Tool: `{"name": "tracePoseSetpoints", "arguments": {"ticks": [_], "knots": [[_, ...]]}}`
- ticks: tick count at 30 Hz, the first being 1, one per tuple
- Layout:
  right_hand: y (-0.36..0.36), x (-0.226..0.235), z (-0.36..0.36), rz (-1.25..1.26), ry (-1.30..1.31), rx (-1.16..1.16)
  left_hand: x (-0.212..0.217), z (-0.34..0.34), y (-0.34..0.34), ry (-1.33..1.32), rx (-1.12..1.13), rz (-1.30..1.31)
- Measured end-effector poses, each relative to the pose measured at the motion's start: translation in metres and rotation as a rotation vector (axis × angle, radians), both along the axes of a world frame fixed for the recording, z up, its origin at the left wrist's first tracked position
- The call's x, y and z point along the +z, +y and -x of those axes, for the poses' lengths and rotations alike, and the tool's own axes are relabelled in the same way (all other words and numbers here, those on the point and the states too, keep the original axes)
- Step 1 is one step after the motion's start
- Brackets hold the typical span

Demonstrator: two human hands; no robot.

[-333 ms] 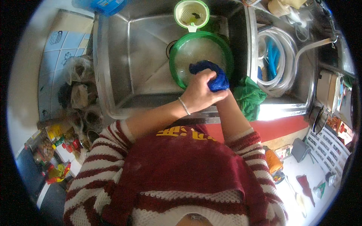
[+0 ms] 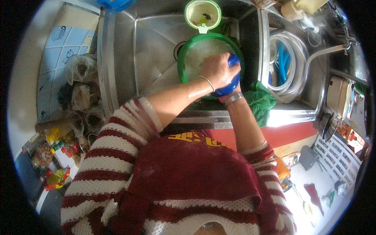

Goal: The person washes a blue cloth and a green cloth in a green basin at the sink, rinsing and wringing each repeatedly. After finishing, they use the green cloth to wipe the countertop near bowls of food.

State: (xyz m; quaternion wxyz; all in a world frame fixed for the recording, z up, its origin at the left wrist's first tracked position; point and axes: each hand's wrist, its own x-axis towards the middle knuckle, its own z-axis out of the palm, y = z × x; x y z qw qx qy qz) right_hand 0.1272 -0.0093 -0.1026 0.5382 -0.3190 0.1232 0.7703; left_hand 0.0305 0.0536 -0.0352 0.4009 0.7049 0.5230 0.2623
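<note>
A bunched blue cloth (image 2: pixel 228 87) is squeezed between my two hands over the green basin (image 2: pixel 181 64) in the sink. My left hand (image 2: pixel 218 71), with a beaded bracelet at its wrist, lies across the top of the cloth, fingers curled round it. Beneath it, my right hand (image 2: pixel 238 90) grips the cloth from the near right side. Its fingers are mostly hidden, and a metal watch (image 2: pixel 233 98) circles that wrist. Cloudy water (image 2: pixel 196 56) fills the basin.
A green-rimmed strainer (image 2: pixel 203 17) with scraps in it stands beyond the basin. A green cloth (image 2: pixel 259 101) hangs over the sink's front edge at right. Coiled clear hose (image 2: pixel 299 58) fills the right-hand sink. Plastic bags (image 2: pixel 81 94) crowd the left side.
My left hand has moved forward and right, rolling over the blue cloth. The cloth is pressed tighter, and the right wrist's watch has come into sight.
</note>
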Motion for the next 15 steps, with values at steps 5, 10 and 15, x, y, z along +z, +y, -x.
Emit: {"name": "tracePoseSetpoints", "arguments": {"ticks": [5,10,15], "knots": [[0.003,0.030,0.014,0.306,-0.551,-0.022,-0.037,0.014,0.025,0.008,0.052,-0.019],[0.007,0.037,-0.002,0.240,-0.314,-0.153,-0.083,0.048,0.027,0.234,0.128,0.047],[-0.004,0.020,-0.014,0.239,-0.526,-0.356,-0.098,0.083,0.021,0.196,0.145,0.080]]}}
